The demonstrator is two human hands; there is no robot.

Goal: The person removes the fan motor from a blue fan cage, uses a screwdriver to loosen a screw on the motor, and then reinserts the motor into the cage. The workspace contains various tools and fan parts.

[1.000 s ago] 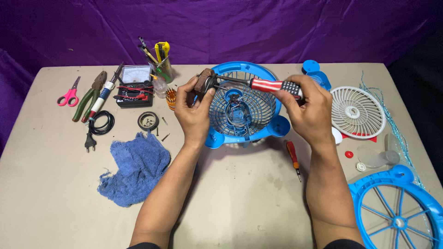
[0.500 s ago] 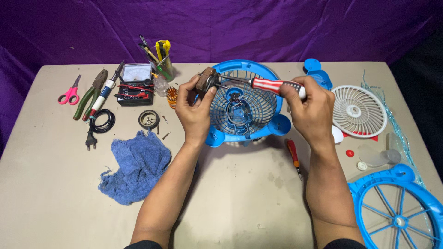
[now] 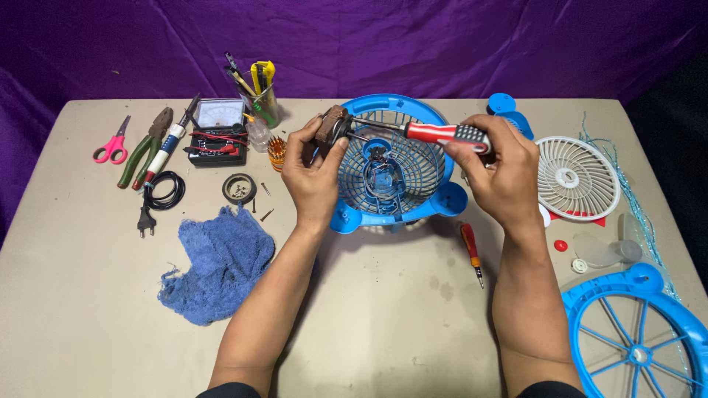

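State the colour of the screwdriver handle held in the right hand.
Red with a black section, on the screwdriver in the right hand; head view.

one head view looks steeply down, close, over the table (image 3: 88,309).

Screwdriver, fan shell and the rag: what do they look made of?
Screwdriver: red and black grip, probably plastic or rubber; thin shaft glints like metal. Fan shell: glossy blue moulded grille, likely plastic. Rag: blue, frayed, fuzzy cloth.
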